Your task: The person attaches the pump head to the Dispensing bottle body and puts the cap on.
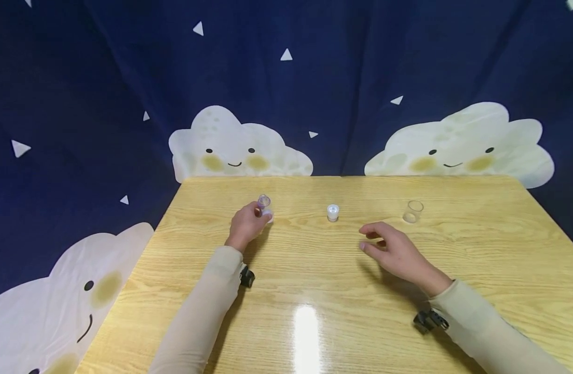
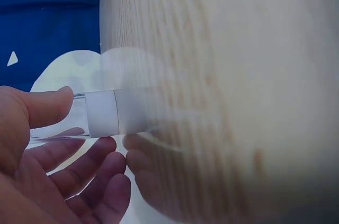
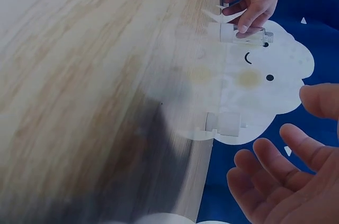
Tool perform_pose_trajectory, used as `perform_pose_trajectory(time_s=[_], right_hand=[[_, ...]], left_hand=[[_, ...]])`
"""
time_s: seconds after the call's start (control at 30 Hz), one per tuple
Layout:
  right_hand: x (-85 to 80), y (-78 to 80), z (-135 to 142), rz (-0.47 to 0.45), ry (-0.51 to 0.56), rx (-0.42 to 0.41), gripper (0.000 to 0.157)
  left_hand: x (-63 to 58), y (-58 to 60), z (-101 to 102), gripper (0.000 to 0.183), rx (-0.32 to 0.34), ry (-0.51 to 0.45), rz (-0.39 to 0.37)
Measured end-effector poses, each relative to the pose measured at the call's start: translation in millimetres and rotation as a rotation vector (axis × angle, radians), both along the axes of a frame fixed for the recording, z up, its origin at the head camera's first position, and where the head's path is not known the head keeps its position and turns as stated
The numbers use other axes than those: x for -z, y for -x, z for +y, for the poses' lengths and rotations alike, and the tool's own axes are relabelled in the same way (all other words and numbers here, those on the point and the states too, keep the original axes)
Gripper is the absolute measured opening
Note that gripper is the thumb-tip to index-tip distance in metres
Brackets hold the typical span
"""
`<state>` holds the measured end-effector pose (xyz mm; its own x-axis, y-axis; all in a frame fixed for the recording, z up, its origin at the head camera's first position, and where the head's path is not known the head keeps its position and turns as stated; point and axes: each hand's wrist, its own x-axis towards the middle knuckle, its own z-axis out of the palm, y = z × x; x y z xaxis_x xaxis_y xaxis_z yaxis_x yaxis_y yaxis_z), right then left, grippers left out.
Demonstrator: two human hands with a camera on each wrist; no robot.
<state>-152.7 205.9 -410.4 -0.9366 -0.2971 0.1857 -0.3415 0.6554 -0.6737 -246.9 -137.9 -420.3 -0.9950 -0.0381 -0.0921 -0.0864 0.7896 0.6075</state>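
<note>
My left hand (image 1: pixel 250 224) holds a small clear bottle (image 1: pixel 264 201) between thumb and fingers at the left of the table. The bottle stands upright, its open neck up and its white base (image 2: pixel 102 114) at the tabletop. A short white pump-like piece (image 1: pixel 332 212) with a narrow tip stands by itself in the middle. Farther right is a clear, cup-like cylinder (image 1: pixel 413 212). Nearest to that cylinder, my right hand (image 1: pixel 398 254) hovers over the table, its fingers loosely bent and nothing between them.
The wooden table (image 1: pixel 342 291) reaches back to a dark blue curtain (image 1: pixel 286 88) printed with smiling clouds and white triangles. Both wrists carry a small black camera, the left one (image 1: pixel 247 277) and the right one (image 1: pixel 430 321). Light glares off the table's near middle.
</note>
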Motion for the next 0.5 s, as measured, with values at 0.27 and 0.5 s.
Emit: perform_pose_trajectory(time_s=[0.27,0.5], right_hand=[[1.4,-2.2,1.9,-0.01,0.004,-0.005,0.033],[2.6,-2.1,1.3,0.0,-0.001,-0.008,0.033]], left_hand=[[-2.4,-2.1,-0.4,0.039,0.029,0.012,0.011],[-2.9,-1.8,-0.8,0.038,0.044,0.015,0.006]])
